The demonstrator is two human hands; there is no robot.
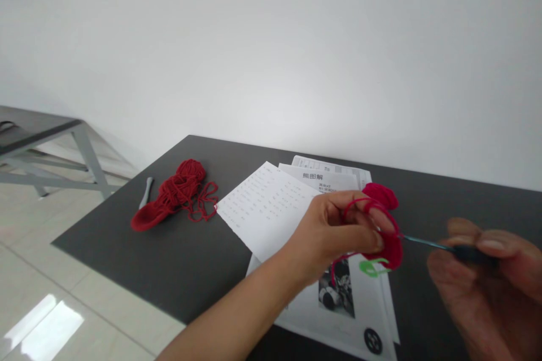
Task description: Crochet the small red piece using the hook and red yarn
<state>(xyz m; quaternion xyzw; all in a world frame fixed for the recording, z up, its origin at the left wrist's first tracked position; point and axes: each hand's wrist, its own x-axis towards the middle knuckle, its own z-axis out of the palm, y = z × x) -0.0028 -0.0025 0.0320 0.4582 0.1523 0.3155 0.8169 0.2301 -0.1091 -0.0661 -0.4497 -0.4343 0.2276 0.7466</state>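
My left hand (342, 231) pinches a bright red crochet piece (392, 245) between thumb and fingers, with red yarn looped over the fingers. From the lower edge of the piece hangs a green stitch marker (372, 268). My right hand (486, 282), somewhat blurred, grips the dark handle of a crochet hook (427, 243). The hook's thin metal shaft points left, and its tip meets the yarn at the right edge of the piece. Both hands are above printed sheets (330, 338) on the dark table.
A handwritten paper (271, 208) lies over the printed sheets. Farther left on the dark table (161, 276) rest a red yarn ball (182, 183) with loose strands and a grey tool (146, 192). Another grey-framed table (38, 127) stands at the far left. A white wall rises behind.
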